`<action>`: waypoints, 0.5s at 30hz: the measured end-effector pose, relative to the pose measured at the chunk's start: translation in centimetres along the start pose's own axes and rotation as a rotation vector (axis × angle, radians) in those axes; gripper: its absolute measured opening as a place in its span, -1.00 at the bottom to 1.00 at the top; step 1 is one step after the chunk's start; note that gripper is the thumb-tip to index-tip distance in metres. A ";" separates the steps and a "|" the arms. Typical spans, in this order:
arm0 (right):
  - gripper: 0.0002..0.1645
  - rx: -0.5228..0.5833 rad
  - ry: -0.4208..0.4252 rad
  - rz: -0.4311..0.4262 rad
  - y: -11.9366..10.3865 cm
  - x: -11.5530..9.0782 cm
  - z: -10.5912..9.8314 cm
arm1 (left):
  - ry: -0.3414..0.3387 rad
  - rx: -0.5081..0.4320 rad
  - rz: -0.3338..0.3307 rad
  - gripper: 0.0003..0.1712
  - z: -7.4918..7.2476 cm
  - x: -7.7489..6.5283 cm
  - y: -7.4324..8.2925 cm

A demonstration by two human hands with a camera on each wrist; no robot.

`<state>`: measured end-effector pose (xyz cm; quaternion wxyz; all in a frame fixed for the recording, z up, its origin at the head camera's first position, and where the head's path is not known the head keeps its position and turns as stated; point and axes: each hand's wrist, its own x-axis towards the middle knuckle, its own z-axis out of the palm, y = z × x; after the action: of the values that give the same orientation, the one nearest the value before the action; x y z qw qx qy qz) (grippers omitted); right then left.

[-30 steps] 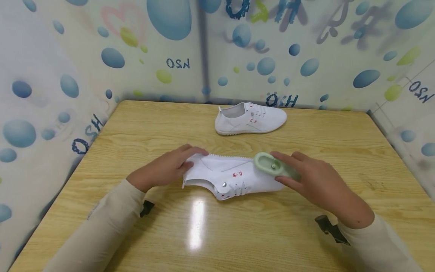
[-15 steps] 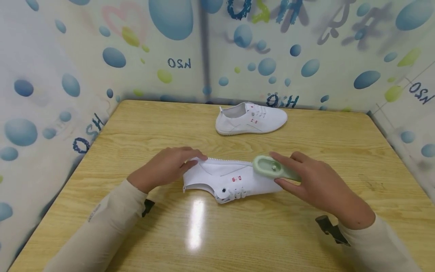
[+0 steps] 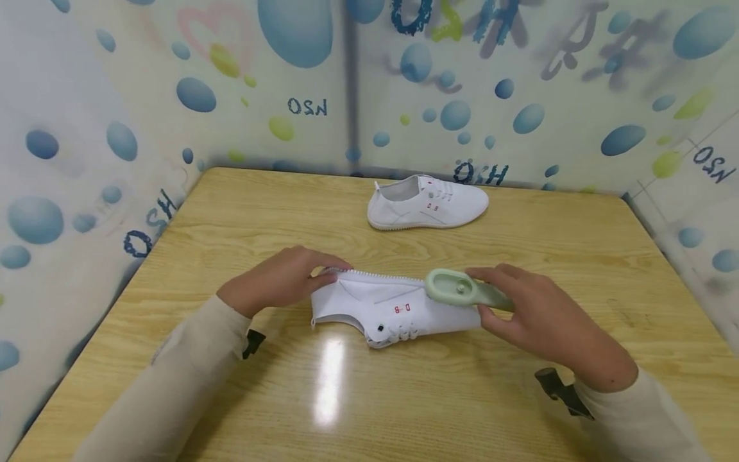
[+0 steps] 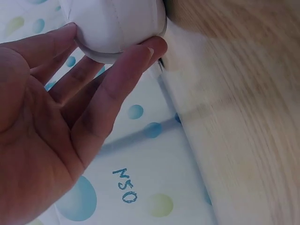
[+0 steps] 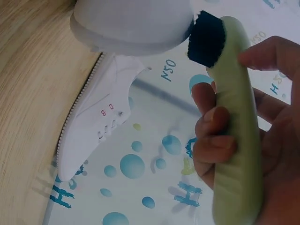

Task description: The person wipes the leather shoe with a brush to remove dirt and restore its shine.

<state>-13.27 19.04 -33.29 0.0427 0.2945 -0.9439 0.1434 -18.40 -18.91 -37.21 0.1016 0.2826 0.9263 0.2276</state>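
A white lace-up shoe [image 3: 358, 301] with red letters lies tilted on its side just above the wooden table, its toe to the right. My left hand [image 3: 283, 279] holds it by the heel, thumb and fingers around the heel end [image 4: 117, 28] in the left wrist view. In my right hand [image 3: 545, 314] is a pale green brush [image 3: 447, 287], its handle wrapped by curled fingers in the right wrist view. Dark bristles [image 5: 206, 40] meet the edge of the shoe's toe there. From the head, the brush back hides the bristles.
The matching white shoe [image 3: 427, 208] stands upright near the back edge of the wooden table [image 3: 260, 205], toe to the right. A bubble-patterned wall covering [image 3: 508, 115] rises behind and beside the table.
The brush and right hand have shifted slightly left and down along the shoe. The held shoe has tipped a little, showing more of its sole edge. The left hand keeps its hold.
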 end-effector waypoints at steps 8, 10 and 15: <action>-0.32 -0.090 0.108 -0.101 -0.9 0.7 1.3 | -0.002 -0.017 0.024 -0.64 -0.1 0.2 -0.6; -0.32 -0.112 0.131 -0.103 -1.2 0.9 1.7 | 0.000 -0.015 0.033 -0.63 -0.1 0.3 -0.6; -0.32 -0.147 0.155 -0.098 -1.8 1.4 2.1 | 0.002 -0.002 0.028 -0.64 -0.1 0.4 -0.3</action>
<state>-13.37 16.25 -34.63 0.1443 0.3244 -0.9301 0.0938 -18.90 -18.98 -37.28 0.0978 0.2953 0.9221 0.2302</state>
